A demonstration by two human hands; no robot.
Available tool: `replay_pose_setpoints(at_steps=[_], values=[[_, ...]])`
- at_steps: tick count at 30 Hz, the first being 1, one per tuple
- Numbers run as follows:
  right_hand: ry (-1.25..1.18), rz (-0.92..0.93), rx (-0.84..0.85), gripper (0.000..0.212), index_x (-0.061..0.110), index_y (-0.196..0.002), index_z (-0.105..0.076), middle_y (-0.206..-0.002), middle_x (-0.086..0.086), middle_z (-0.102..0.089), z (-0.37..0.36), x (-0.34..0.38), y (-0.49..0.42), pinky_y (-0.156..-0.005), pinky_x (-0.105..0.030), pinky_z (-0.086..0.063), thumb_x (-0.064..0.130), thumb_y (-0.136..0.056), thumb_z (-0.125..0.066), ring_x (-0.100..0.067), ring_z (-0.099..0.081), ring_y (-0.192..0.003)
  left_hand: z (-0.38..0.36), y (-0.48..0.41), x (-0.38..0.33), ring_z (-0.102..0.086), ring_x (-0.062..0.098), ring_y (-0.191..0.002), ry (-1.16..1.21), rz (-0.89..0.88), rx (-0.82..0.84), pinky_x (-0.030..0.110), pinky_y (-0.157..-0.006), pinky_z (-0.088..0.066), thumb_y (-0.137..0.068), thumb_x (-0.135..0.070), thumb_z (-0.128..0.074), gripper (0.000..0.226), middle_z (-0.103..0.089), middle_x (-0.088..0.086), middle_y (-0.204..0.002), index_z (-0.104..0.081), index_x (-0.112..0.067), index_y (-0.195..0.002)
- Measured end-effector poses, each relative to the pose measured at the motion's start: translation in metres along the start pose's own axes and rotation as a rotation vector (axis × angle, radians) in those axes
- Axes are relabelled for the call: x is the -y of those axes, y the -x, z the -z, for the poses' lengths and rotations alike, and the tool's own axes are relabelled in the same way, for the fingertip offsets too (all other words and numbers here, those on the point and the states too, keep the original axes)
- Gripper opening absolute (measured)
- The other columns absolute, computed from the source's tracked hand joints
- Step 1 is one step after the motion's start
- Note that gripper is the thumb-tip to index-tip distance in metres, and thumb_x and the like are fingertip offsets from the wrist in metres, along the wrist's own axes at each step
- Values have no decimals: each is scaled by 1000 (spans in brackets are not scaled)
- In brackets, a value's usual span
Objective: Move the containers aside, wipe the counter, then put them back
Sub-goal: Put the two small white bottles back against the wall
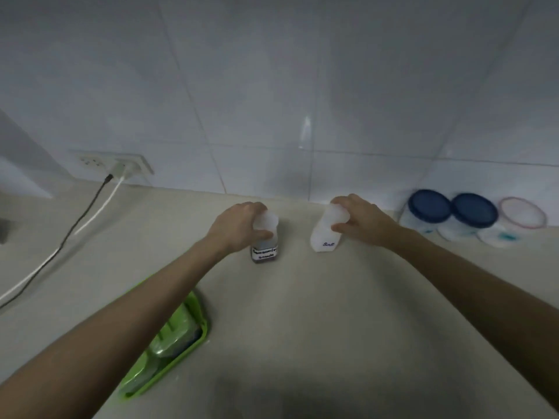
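Note:
Two small labelled jars stand on the beige counter (pixel 302 313) near the tiled wall. My left hand (pixel 239 226) grips the white lid of the dark-filled seasoning jar (pixel 264 252). My right hand (pixel 360 220) holds the top of the white salt jar (pixel 325 237), which leans slightly to the left. Both jars touch the counter. A green tray (pixel 181 346) with a green sponge or cloth in it lies under my left forearm.
Three tubs stand against the wall at the right: two with blue lids (pixel 429 207) (pixel 475 210) and one with a clear pink-rimmed lid (pixel 522 213). A wall socket (pixel 121 164) at the left has a black and a white cable (pixel 51 255) trailing over the counter.

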State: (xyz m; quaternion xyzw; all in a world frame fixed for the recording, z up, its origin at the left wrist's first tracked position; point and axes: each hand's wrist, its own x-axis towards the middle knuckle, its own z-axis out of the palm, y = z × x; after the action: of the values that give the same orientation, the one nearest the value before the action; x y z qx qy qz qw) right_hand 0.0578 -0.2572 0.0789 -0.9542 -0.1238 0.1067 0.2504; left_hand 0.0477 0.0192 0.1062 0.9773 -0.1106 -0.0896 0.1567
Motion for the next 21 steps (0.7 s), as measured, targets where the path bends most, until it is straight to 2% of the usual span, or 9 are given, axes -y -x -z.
replay_pose_setpoints(at_steps=[3,6,9,12,16,21], values=[[47,-96,-45,55,16,-136,-40,-127,-12,-46,24,-39,-1,-93,-42,-46,30,-87,-61,-35,-57,-103,-14,-42,-40,-59,28,-110,71,-67,5,35,-88,-46,-77,-39,-73,56,-64,8,-121,-57,-12,-123],[105,-136,-83,57,14,-137,-38,-127,-16,-45,37,-63,-5,-91,-44,-46,31,-87,-61,-41,-55,-105,-29,-76,-78,-62,31,-100,113,-128,24,35,-84,-48,-77,-35,-74,52,-67,11,-115,-59,-9,-120],[103,-157,-142,58,10,-136,-38,-125,-20,-45,41,-79,-9,-88,-42,-44,30,-87,-61,-41,-55,-105,-44,-104,-109,-60,29,-104,81,-194,41,33,-85,-45,-77,-37,-72,53,-66,10,-116,-58,-9,-119],[95,-177,-166,57,6,-136,-36,-125,-22,-43,41,-88,-11,-89,-44,-45,29,-89,-59,-42,-54,-106,-53,-126,-128,-58,27,-108,87,-211,45,30,-86,-43,-69,-47,-64,63,-64,8,-120,-58,-10,-120],[233,-206,-183,58,3,-137,-32,-125,-24,-41,46,-97,-12,-87,-45,-46,23,-90,-59,-41,-53,-108,-65,-146,-147,-49,26,-126,41,-187,66,29,-99,-37,-81,-34,-71,62,-52,9,-139,-50,-11,-134],[227,-251,-232,60,4,-140,-31,-127,-23,-42,52,-108,-8,-86,-44,-48,18,-89,-60,-38,-53,-108,-72,-158,-160,-47,24,-127,70,-204,-34,26,-99,-34,-80,-26,-73,53,-52,9,-137,-57,-12,-128]])
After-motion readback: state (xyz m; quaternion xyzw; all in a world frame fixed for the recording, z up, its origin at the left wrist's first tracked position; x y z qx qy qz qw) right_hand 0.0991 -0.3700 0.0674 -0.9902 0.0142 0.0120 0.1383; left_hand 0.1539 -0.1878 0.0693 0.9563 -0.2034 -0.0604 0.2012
